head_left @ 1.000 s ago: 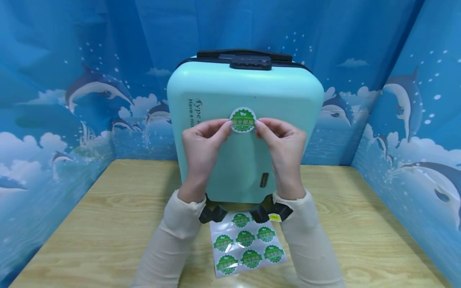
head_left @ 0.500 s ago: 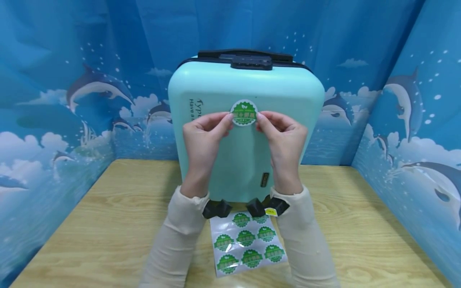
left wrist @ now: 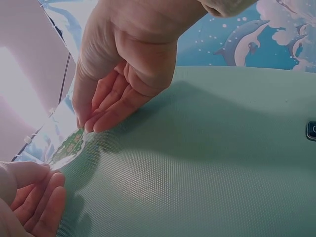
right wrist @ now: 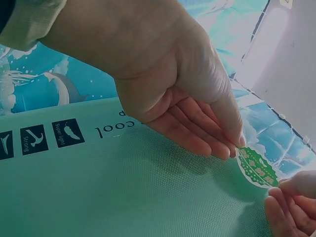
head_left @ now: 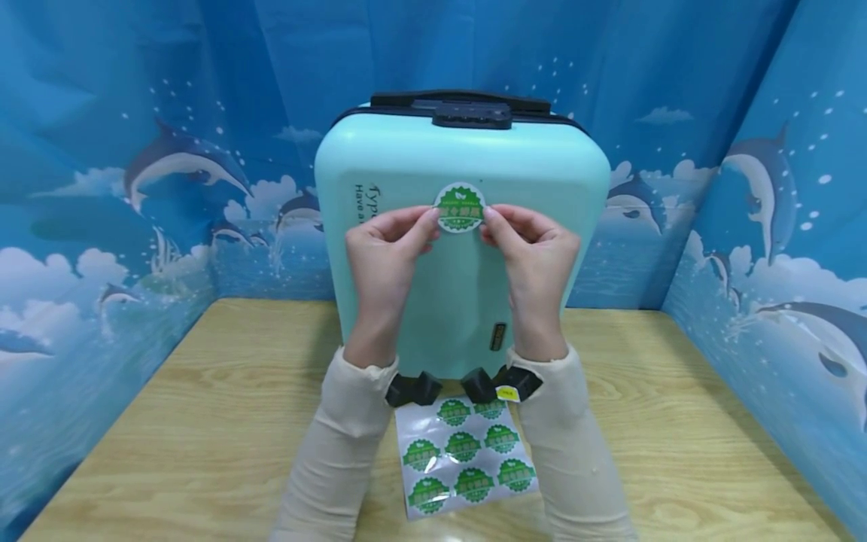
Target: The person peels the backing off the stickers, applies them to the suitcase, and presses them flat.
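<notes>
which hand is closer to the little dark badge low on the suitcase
Right. In the head view, the right hand is above and slightly right of the badge; the left hand is farther, up and to the left.

Both hands [head_left: 383, 260] [head_left: 539, 260] pinch, side by side and apart, thumbs [head_left: 423, 228] angled inward.

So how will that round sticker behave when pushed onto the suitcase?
The round sticker will probably flex: it looks thin in the wrist views. It's likely light: the left hand and right hand pinch only its edges. The suitcase has fine texture, which may weaken adhesion.
</notes>
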Demonstrator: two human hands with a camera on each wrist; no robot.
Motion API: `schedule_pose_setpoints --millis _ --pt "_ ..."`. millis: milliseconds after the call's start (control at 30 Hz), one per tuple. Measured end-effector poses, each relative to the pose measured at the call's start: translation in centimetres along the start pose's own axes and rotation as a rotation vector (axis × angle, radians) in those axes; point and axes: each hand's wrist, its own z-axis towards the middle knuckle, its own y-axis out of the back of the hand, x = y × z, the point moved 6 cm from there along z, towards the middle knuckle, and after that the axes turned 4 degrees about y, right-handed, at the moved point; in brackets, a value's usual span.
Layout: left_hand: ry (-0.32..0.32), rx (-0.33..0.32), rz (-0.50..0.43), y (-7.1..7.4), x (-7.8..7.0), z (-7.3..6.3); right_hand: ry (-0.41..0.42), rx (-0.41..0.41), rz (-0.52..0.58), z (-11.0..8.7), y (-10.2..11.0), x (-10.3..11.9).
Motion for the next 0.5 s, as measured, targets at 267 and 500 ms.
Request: schedule_pose_setpoints --millis 267,500 --pt "-0.003 -0.008 0.001 -0.05 -0.13 0.03 -0.011 -0.006 -0.008 0.15 -0.04 0.11" --pt "0.006 -0.011 0.003 -0.07 -0.19 0.04 0.007 0.0 -0.022 0.11 0.0 0.1"
